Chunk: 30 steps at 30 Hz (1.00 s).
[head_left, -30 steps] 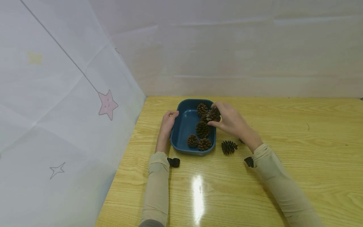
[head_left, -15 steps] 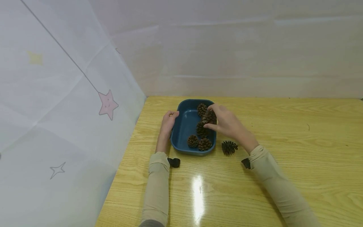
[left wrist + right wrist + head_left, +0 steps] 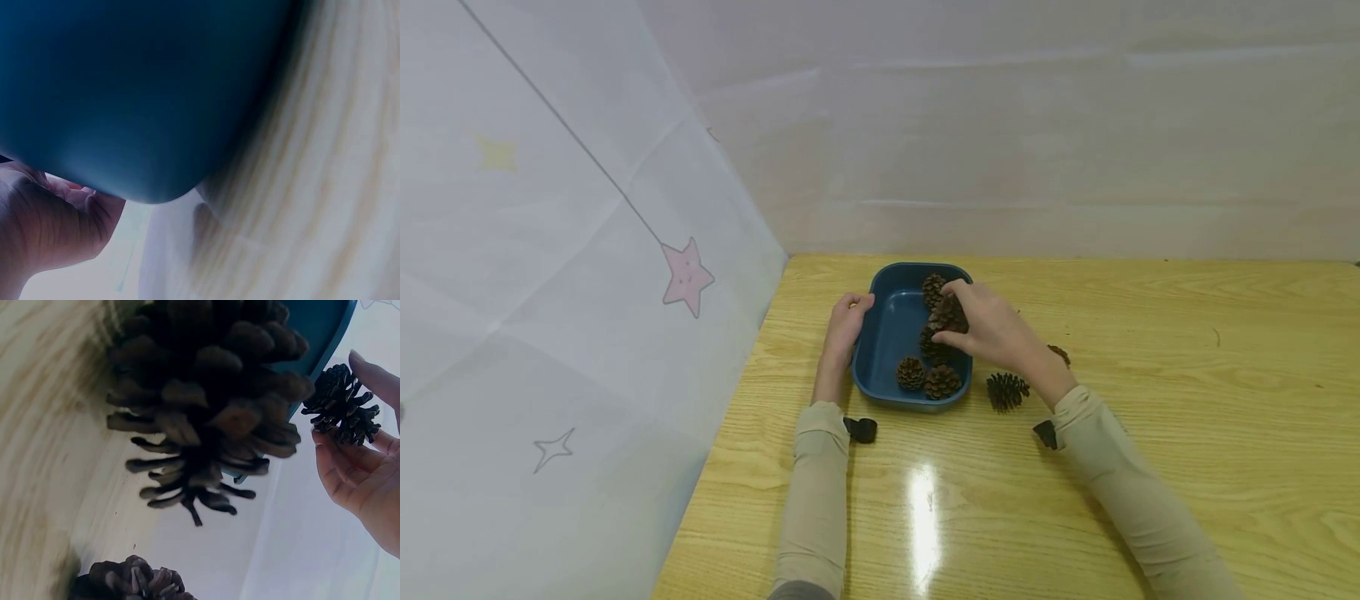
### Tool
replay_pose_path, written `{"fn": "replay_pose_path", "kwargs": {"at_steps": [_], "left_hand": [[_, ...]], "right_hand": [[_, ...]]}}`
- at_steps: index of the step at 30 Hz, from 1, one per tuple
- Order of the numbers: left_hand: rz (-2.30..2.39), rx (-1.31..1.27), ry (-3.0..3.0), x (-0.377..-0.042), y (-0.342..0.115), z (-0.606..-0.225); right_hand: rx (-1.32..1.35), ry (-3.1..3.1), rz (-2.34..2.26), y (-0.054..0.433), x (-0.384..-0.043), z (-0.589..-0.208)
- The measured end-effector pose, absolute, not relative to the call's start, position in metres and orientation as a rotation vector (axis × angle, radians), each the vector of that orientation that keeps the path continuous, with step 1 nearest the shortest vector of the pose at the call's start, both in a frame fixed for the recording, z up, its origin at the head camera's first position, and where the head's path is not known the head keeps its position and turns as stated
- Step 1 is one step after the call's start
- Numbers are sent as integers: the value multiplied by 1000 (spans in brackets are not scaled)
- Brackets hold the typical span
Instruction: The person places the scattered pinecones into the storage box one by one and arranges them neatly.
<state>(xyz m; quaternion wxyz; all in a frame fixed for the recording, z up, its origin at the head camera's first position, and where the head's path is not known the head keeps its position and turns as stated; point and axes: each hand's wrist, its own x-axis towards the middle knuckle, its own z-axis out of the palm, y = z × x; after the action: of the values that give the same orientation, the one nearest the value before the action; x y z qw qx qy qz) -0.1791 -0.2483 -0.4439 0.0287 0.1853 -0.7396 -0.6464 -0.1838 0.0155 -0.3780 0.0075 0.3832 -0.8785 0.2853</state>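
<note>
A dark blue rectangular tub (image 3: 887, 333) stands on the table, several pine cones gathered along its right side and front. My left hand (image 3: 844, 329) grips the tub's left rim, thumb over the edge; in the left wrist view that hand (image 3: 59, 219) lies against the blue wall. Over the tub's right side, my right hand (image 3: 996, 329) pinches a brown pine cone (image 3: 949, 315) between thumb and fingers. The right wrist view shows this held pine cone (image 3: 342, 406) at the fingertips. Beneath it, another cone (image 3: 928, 343) is partly hidden by the hand.
Just right of the tub lies a dark pine cone (image 3: 1006, 392), large in the right wrist view. A further cone (image 3: 1059, 354) shows partly behind my right wrist. The wooden table (image 3: 1187, 400) runs right; white sheets (image 3: 962, 142) hang behind and at the left.
My right hand has moved a little left and towards me with the pine cone, further over the tub. A cone behind the wrist has come into view. The left hand stays still.
</note>
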Motion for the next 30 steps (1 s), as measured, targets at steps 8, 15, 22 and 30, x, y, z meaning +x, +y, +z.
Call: {"fn": "replay_pose_path", "kwargs": {"at_steps": [8,15,22,30], "left_hand": [[-2002,582,-2277,-178,-247,-443],[-2007,587,-2281,-177,-247,-441],[-1998,577,-2285,-178,-247,-441],[-1998,576,-2285,-177,-247,-441]], "right_hand": [[1235,-2722,891,11,-184,-380],[1304,-2685,843,4,-181,-382],[1392,-2597,806,-2,-181,-387],[1431,-2564,782,-8,-180,-391]]}}
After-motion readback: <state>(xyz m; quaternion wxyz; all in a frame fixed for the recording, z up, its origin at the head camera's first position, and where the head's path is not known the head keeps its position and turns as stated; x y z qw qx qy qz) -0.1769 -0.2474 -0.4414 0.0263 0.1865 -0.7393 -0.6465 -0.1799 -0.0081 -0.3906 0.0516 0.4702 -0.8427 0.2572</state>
